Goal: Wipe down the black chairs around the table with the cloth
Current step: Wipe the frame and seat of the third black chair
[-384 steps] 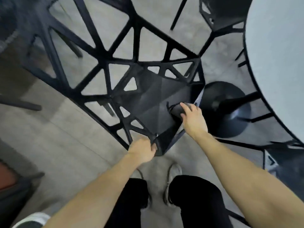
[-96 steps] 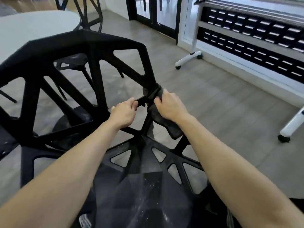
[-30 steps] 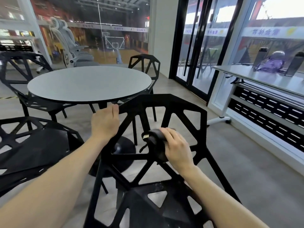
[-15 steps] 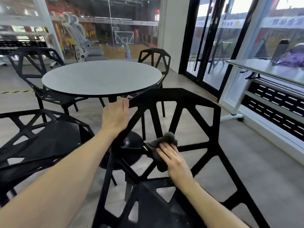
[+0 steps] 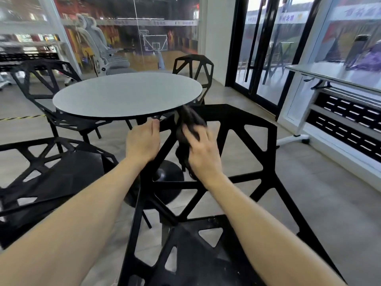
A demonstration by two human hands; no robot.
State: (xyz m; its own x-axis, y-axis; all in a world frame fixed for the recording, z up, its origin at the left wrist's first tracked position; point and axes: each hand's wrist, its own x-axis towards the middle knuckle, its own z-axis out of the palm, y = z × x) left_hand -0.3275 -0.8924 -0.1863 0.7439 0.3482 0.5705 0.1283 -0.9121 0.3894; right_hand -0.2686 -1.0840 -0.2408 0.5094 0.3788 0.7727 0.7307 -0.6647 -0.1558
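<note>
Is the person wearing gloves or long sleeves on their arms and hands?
No. Both the left hand and the right hand are bare, with no gloves, and no rings, watch or bracelets show. Both forearms are bare too, as far as the picture shows, so no sleeve is visible. The right hand looks a little blurred.

Single head-worn view, looking forward and down, close over chair back (image 5: 237, 120), round table (image 5: 123, 96) beyond
</note>
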